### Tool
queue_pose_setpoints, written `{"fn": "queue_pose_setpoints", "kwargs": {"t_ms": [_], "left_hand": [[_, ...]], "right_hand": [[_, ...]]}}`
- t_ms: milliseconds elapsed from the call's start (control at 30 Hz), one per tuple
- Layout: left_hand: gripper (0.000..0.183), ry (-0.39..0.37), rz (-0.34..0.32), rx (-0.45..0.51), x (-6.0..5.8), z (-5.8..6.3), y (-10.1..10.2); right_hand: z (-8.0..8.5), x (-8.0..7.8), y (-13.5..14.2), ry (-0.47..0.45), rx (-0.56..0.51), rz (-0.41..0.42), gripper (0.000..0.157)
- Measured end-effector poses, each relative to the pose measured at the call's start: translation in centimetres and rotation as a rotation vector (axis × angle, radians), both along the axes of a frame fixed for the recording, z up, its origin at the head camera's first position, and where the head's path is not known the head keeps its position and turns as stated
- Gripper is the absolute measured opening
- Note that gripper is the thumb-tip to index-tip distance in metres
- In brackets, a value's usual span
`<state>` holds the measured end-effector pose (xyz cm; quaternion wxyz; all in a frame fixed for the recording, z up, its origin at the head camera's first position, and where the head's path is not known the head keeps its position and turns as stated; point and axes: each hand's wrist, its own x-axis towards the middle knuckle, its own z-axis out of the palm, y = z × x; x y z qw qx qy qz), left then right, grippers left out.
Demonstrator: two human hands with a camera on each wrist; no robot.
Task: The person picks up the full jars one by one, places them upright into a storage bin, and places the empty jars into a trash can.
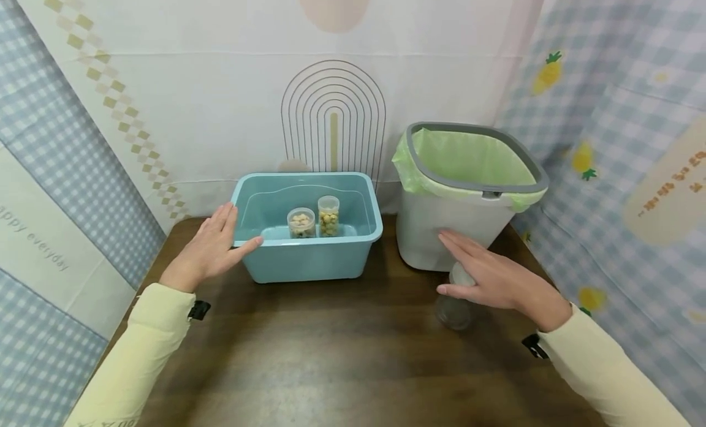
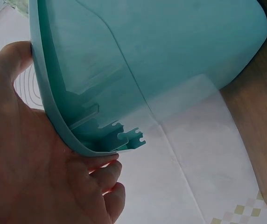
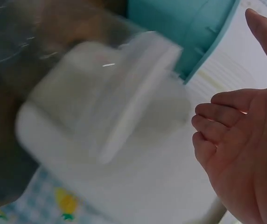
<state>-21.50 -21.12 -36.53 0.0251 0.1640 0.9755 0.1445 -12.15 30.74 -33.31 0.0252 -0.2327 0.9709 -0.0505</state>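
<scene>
My left hand (image 1: 212, 246) is at the left front corner of a light blue plastic tub (image 1: 309, 258), fingers extended and thumb spread. In the left wrist view its thumb and fingertips lie right at the tub's rim (image 2: 44, 88). Inside the tub stand two small clear containers: a wide one (image 1: 301, 223) with pale pieces and a taller one (image 1: 328, 216) with yellowish pieces. My right hand (image 1: 491, 277), fingers straight and thumb apart, hovers by a clear jar (image 1: 455, 313) with a whitish lid (image 3: 140, 95). The hand partly hides this jar in the head view.
A white waste bin (image 1: 436, 228) with a grey rim and a green liner bag (image 1: 469, 154) stands right of the tub. Both are on a dark wooden table (image 1: 331, 353). A printed white cloth (image 1: 220, 108) hangs behind, with checked cloth at both sides.
</scene>
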Motion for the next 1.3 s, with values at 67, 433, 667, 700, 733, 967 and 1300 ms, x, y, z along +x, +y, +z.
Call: {"fn": "queue_pose_setpoints", "kwargs": {"t_ms": [67, 433, 667, 700, 733, 967, 1300], "left_hand": [[0.104, -0.001, 0.004, 0.005, 0.0, 0.1, 0.0], [0.105, -0.010, 0.005, 0.011, -0.1, 0.0, -0.2], [0.103, -0.025, -0.006, 0.021, 0.3, 0.0, -0.2], [0.103, -0.025, -0.005, 0.023, 0.3, 0.1, -0.2], [0.103, -0.028, -0.006, 0.020, 0.3, 0.1, -0.2], [0.104, -0.037, -0.010, 0.003, 0.0, 0.2, 0.1], [0.104, -0.021, -0.012, 0.006, 0.0, 0.1, 0.1]], "right_hand": [[-0.4, 0.6, 1.0, -0.004, -0.011, -0.029, 0.094], [-1.4, 1.5, 6.0, -0.025, -0.085, -0.128, 0.104], [0.1, 1.4, 9.3, -0.086, -0.105, -0.225, 0.105], [0.5, 1.4, 9.8, -0.094, -0.107, -0.244, 0.105], [0.8, 1.4, 10.2, -0.095, -0.110, -0.258, 0.105], [4.4, 1.0, 12.6, -0.104, -0.063, -0.330, 0.105], [9.8, -0.1, 12.8, -0.027, -0.043, -0.322, 0.099]]}}
